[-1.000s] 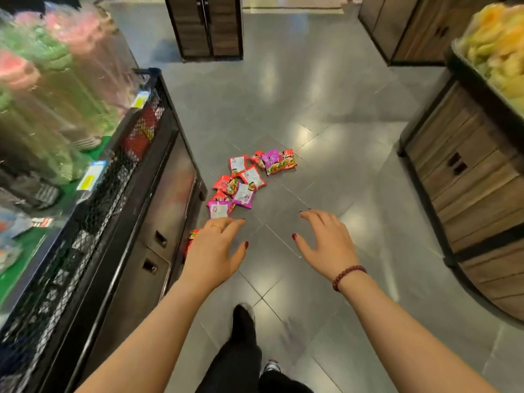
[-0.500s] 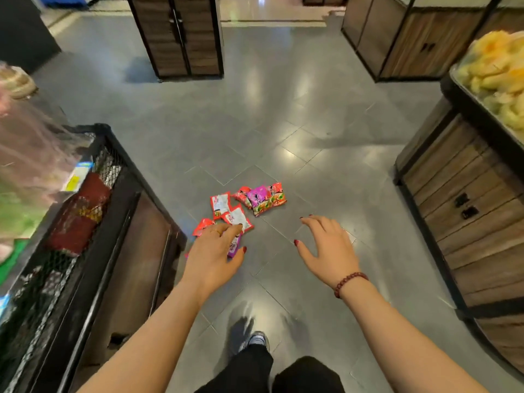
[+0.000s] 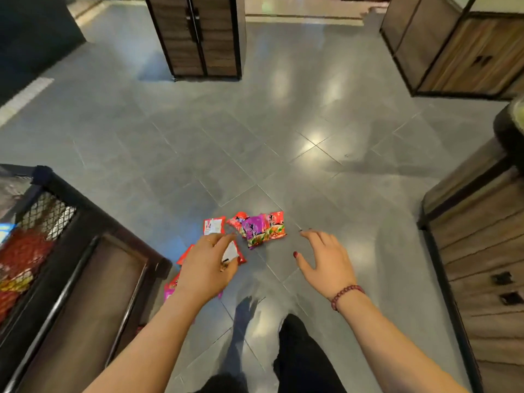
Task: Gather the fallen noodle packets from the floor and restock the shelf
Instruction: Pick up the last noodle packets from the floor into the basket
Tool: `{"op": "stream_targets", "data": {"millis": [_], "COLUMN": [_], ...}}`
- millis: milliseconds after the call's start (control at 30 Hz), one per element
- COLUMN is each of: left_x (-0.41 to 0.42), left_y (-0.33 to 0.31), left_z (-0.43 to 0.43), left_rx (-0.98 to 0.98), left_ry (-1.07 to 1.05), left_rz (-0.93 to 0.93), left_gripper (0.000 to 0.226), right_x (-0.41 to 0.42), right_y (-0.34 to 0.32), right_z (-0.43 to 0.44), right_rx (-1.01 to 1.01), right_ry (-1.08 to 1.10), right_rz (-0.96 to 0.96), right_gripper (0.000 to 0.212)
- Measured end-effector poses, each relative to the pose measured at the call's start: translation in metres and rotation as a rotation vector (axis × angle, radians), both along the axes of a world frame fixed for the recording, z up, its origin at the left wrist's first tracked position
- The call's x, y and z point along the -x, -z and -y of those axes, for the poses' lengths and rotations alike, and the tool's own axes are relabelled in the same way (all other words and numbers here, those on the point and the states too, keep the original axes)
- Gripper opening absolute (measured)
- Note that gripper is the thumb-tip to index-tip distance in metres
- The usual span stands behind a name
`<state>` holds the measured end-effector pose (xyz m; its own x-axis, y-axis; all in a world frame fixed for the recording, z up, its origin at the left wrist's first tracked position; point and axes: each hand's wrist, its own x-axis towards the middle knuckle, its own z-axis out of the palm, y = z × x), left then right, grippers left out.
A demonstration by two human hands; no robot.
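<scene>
Noodle packets (image 3: 256, 231) lie on the floor (image 3: 255, 123); left hand (image 3: 205, 268) and right hand (image 3: 326, 262) above them, both grips wide.

No words or numbers can be read here. The small red and purple plastic noodle packets (image 3: 262, 229) on the shiny grey tiled floor (image 3: 255, 137) have bright pictures and print on them, but it is all too blurry to make out. One red packet with a white back (image 3: 213, 226) shows tiny dark marks, too small to read. A blue and yellow tag (image 3: 5, 232) on the black wire-mesh shelf (image 3: 48, 211) is blurry too.
</scene>
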<state>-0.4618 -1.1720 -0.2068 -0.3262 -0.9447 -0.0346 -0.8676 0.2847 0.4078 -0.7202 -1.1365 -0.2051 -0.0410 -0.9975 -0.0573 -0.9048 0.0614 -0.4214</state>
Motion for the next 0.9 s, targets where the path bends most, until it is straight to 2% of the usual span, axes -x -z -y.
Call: {"op": "stream_targets", "data": {"millis": [167, 533, 667, 767, 900], "left_x": [0.038, 0.052, 0.056, 0.063, 0.082], "left_y": [-0.004, 0.018, 0.028, 0.035, 0.053], "left_z": [0.048, 0.178, 0.240, 0.279, 0.319], "left_rx": [0.010, -0.074, -0.104, -0.104, -0.146], "left_ry": [-0.103, -0.247, -0.312, -0.281, -0.350], "left_rz": [0.032, 0.051, -0.002, 0.024, 0.031], "left_gripper": [0.047, 0.050, 0.057, 0.060, 0.054], "right_x": [0.042, 0.060, 0.072, 0.083, 0.098], "right_y": [0.005, 0.032, 0.041, 0.048, 0.065], "right_z": [0.073, 0.226, 0.290, 0.332, 0.381], "right_rx": [-0.036, -0.048, -0.161, -0.196, -0.264], "right_ry": [-0.074, -0.167, -0.203, -0.203, -0.228], "right_rz": [0.007, 0.100, 0.061, 0.077, 0.088], "right_gripper": [0.046, 0.046, 0.048, 0.048, 0.049]}}
